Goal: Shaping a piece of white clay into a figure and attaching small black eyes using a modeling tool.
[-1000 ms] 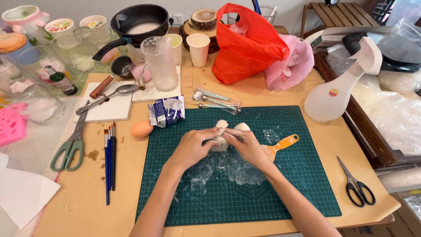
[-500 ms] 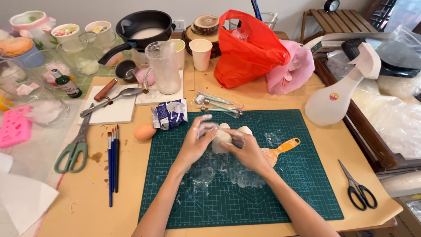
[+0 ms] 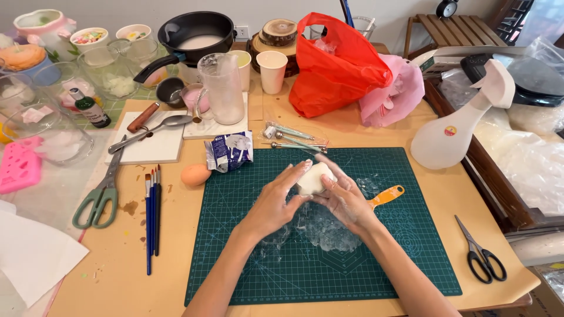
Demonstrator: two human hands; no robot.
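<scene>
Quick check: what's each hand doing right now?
Left hand: grip closed on the white lump.
Right hand: grip closed on the same white lump.

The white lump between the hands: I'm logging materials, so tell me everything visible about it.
The white lump is smooth, matte and rounded, like soft clay or dough, with slightly uneven edges. It is held just above the green cutting mat, pressed between the left hand and the right hand, whose fingers wrap its sides. Crumpled clear plastic film lies on the mat beneath.

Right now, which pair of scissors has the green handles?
The green-handled scissors left of the cutting mat, beside the brushes; the black-handled scissors lie right.
</scene>
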